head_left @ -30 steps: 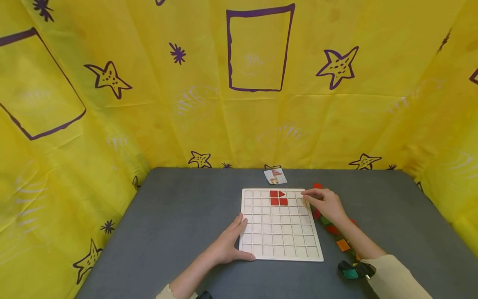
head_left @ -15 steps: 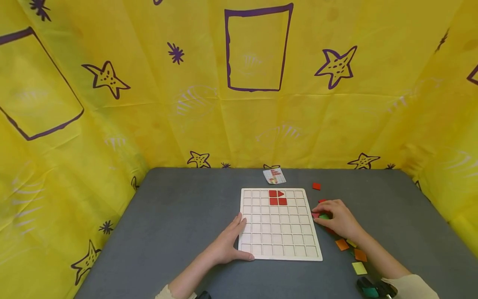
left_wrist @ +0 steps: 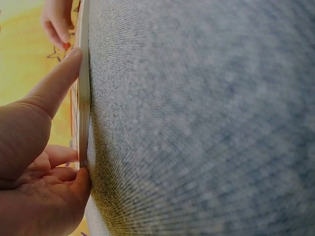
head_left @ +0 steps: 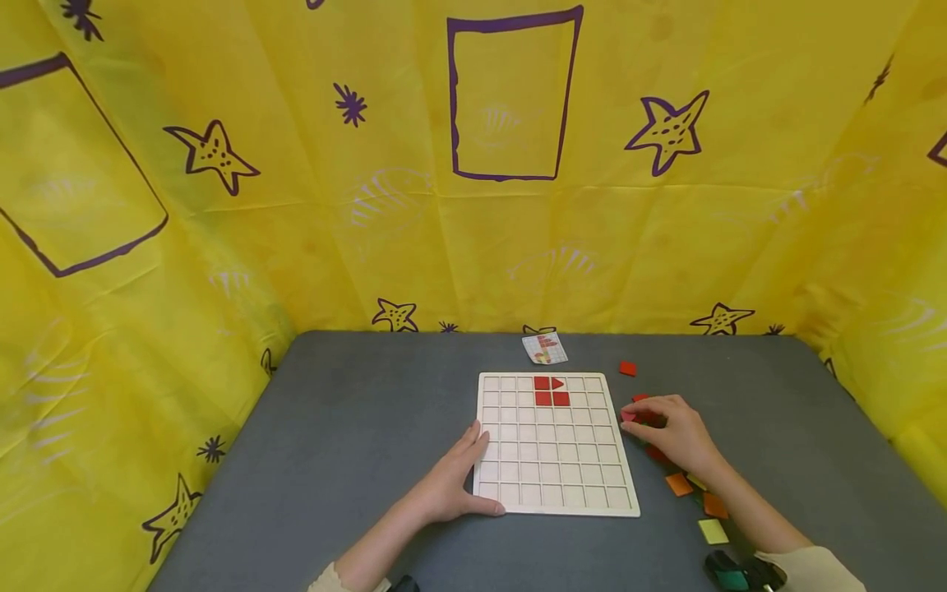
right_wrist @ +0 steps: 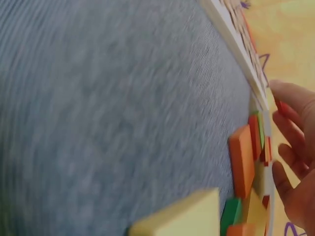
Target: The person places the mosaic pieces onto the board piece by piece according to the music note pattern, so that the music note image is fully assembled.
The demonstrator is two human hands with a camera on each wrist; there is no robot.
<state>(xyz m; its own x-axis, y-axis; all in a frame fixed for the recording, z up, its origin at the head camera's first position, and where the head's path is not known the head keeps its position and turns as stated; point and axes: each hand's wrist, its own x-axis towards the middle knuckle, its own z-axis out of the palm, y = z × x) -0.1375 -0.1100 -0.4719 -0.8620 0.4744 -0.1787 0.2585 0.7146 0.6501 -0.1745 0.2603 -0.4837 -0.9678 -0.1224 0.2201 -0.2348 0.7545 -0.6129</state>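
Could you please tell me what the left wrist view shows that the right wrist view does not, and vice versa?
Only the left wrist view shows the left hand, touching the edges of the gridded board. Only the right wrist view shows an orange tile, a pale yellow tile and a green tile. Both show the right hand with a red tile, the board, the grey tabletop and the yellow patterned cloth.

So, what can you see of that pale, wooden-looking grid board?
The pale, wooden-looking grid board lies flat on the grey tabletop: thin, with lines marking off square cells. Near its far edge sit three red squares and a red pointed piece; most cells are bare. The person's left hand touches its left and near edges.
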